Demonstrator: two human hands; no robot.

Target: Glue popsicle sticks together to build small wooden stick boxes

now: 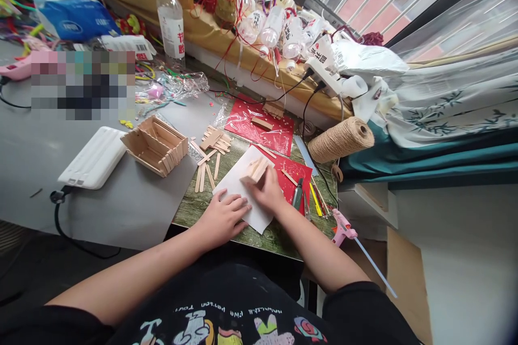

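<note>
My right hand [267,190] grips a small piece built of wooden craft sticks [256,169] over a white sheet of paper [261,221]. Flat on the paper's lower left part lies my left hand [224,215], fingers spread and holding nothing. Loose craft sticks [216,140] are heaped just beyond the paper. Farther left stands a box made of craft sticks [156,145], divided inside. To the right of my right hand, a dark green cutter [298,194] and a yellow pen [315,199] rest by a red sheet [283,183].
A pink glue gun [343,228] with a long glue stick hangs at the table's right edge. Behind it lies a roll of twine [342,140]. A white power bank [94,157] with a cable is on the left. Plastic bottles [170,21] line the windowsill.
</note>
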